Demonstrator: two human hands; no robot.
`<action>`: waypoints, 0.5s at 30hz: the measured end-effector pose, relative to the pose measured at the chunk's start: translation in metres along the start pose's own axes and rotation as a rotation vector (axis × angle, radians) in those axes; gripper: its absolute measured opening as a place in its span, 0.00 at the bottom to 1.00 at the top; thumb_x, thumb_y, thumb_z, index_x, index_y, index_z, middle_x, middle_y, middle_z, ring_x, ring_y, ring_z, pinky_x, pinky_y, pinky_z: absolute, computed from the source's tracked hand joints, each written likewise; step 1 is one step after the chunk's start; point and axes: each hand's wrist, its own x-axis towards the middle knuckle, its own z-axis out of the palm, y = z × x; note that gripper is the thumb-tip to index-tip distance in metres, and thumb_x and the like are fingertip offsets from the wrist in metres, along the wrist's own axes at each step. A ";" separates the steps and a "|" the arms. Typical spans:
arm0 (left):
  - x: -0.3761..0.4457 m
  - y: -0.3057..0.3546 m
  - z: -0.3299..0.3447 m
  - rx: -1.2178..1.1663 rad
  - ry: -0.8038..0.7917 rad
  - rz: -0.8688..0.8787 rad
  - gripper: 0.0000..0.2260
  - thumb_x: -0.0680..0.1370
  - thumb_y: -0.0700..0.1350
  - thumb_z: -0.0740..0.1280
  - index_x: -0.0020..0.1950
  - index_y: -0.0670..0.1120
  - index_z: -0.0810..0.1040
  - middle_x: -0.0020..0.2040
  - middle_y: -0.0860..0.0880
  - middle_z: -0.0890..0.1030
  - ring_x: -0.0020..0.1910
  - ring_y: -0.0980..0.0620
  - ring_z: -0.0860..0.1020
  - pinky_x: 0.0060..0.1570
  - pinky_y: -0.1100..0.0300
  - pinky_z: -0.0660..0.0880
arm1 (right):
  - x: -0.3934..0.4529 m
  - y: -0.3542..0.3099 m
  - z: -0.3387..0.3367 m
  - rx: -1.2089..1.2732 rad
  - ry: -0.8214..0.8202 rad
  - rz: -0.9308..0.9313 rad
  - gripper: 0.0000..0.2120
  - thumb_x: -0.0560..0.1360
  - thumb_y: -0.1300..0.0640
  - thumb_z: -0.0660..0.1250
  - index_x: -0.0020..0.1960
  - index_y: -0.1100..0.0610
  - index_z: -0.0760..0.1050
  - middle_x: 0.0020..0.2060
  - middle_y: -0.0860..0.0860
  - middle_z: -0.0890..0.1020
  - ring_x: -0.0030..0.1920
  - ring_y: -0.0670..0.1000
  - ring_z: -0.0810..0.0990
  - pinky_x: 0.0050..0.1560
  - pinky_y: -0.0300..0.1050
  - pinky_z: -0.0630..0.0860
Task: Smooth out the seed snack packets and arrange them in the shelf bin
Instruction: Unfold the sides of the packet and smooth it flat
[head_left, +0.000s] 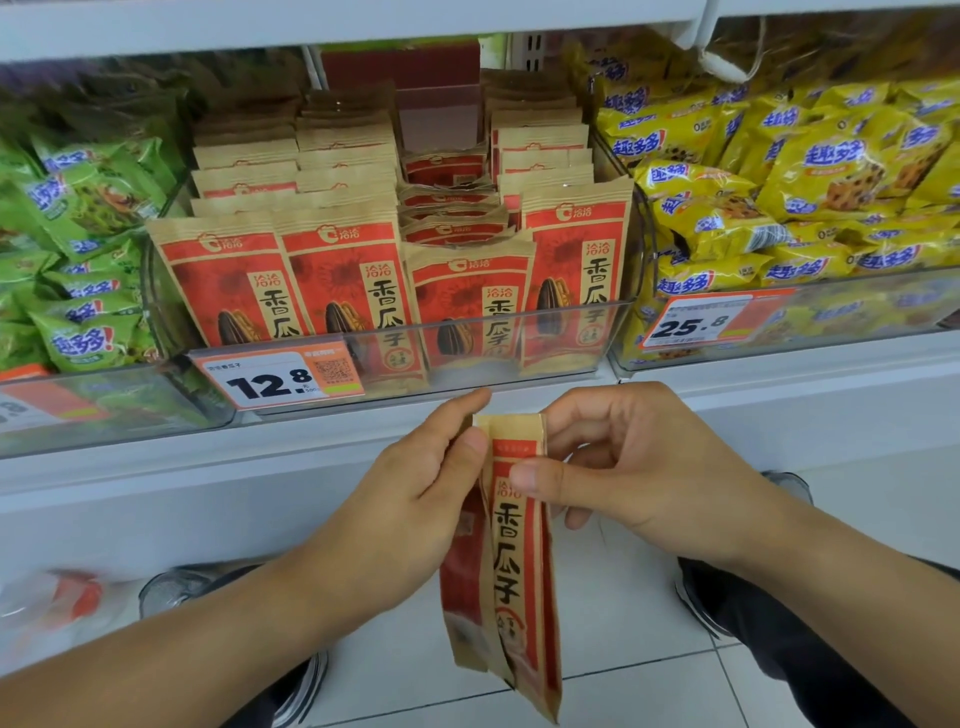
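A red and kraft-brown seed packet (511, 566) hangs edge-on in front of the shelf, below the bin. My left hand (421, 467) pinches its upper left edge between thumb and fingers. My right hand (623, 462) pinches the upper right side with the thumb on the front. The clear shelf bin (519, 325) above holds several rows of the same seed packets (343, 280) standing upright. The third row (457, 223) sits lower, with crumpled packets leaning behind its front packet.
Green snack bags (78, 249) fill the bin on the left and yellow snack bags (810, 197) the bin on the right. Price tags reading 12.8 (275, 382) and 25.8 (696, 322) hang on the bin fronts. White tiled floor, my knees and shoes lie below.
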 end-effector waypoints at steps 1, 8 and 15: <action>0.000 0.001 0.001 -0.009 0.001 0.006 0.23 0.76 0.60 0.54 0.71 0.64 0.66 0.52 0.65 0.82 0.55 0.68 0.78 0.53 0.74 0.73 | 0.000 -0.001 -0.001 0.003 0.003 -0.001 0.05 0.70 0.61 0.76 0.43 0.57 0.82 0.40 0.58 0.86 0.35 0.54 0.82 0.34 0.42 0.78; 0.000 0.008 0.003 -0.051 0.013 0.039 0.28 0.71 0.61 0.62 0.72 0.68 0.61 0.55 0.64 0.79 0.56 0.64 0.79 0.54 0.59 0.80 | 0.000 -0.001 -0.003 -0.008 0.055 0.042 0.04 0.71 0.61 0.75 0.45 0.60 0.83 0.40 0.62 0.85 0.37 0.60 0.82 0.36 0.45 0.80; -0.002 0.007 0.001 0.034 -0.165 0.025 0.35 0.71 0.56 0.70 0.72 0.72 0.55 0.58 0.69 0.78 0.57 0.66 0.78 0.54 0.62 0.79 | 0.003 -0.002 -0.008 0.095 0.178 0.105 0.02 0.75 0.63 0.72 0.47 0.62 0.82 0.41 0.61 0.86 0.42 0.61 0.86 0.44 0.53 0.85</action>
